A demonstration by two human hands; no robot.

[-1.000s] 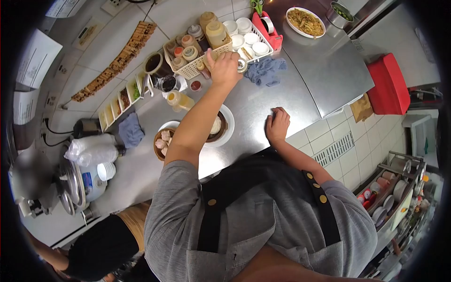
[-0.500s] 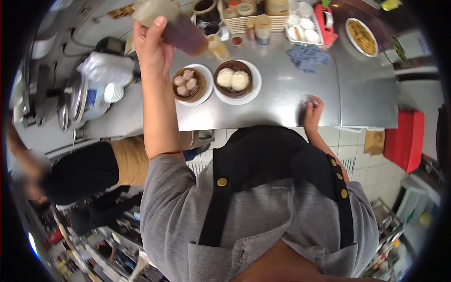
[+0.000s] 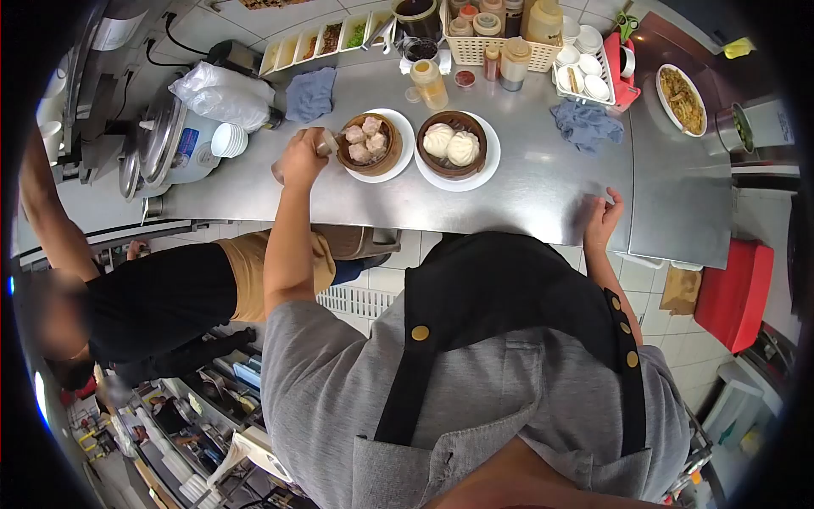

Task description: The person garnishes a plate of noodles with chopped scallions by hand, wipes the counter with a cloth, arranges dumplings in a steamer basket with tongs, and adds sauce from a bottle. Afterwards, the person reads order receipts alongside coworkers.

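My left hand [image 3: 303, 161] is wrapped round a squeeze bottle, which it hides for the most part; the clear cap end [image 3: 326, 142] shows, tipped toward a bamboo steamer [image 3: 386, 161]. Several shumai [image 3: 365, 140] sit inside that steamer, which stands on a white plate [image 3: 405, 144]. Beside it, a darker steamer [image 3: 454, 175] holds two white buns [image 3: 450, 145] on another white plate [image 3: 492, 174]. At the counter's front edge my right hand [image 3: 603, 219] rests with nothing in it, fingers loosely bent and apart.
A yellow sauce bottle [image 3: 429, 85] stands behind the plates. Further back are a condiment basket [image 3: 543, 56], white cups [image 3: 593, 75] and garnish trays [image 3: 329, 37]. Blue cloths [image 3: 587, 125] lie on the steel counter [image 3: 543, 187]. Another person [image 3: 161, 293] is at the left.
My left hand has come down from above the counter's back to beside the shumai steamer, turning the bottle over sideways. My right hand stays by the counter edge. The view has shifted slightly.
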